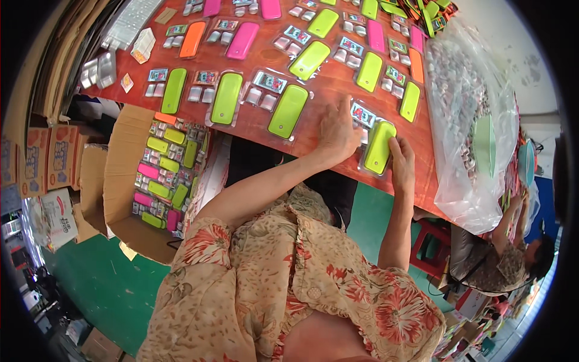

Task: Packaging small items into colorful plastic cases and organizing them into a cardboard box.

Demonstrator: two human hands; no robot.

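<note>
In front of me, at the near edge of the table, lies a clear plastic tray (pixel 366 158) holding a lime-green case (pixel 379 146) with rounded ends. A small printed packet (pixel 362 114) sits in its upper part. My right hand (pixel 403 163) grips the right side of this tray, its fingertips against the green case. Just left of the packet, my left hand (pixel 338 131) rests low with its index finger stretched out. Its other fingers are partly hidden. Beside it is another filled tray with a lime-green case (pixel 288 111).
More filled trays with green, pink and orange cases, such as a pink case (pixel 243 41), cover the red-brown table (pixel 253 136). A large plastic bag (pixel 461 139) of small pieces lies right. An open cardboard box (pixel 123 163) holds packed trays at left. Another person (pixel 500 256) sits far right.
</note>
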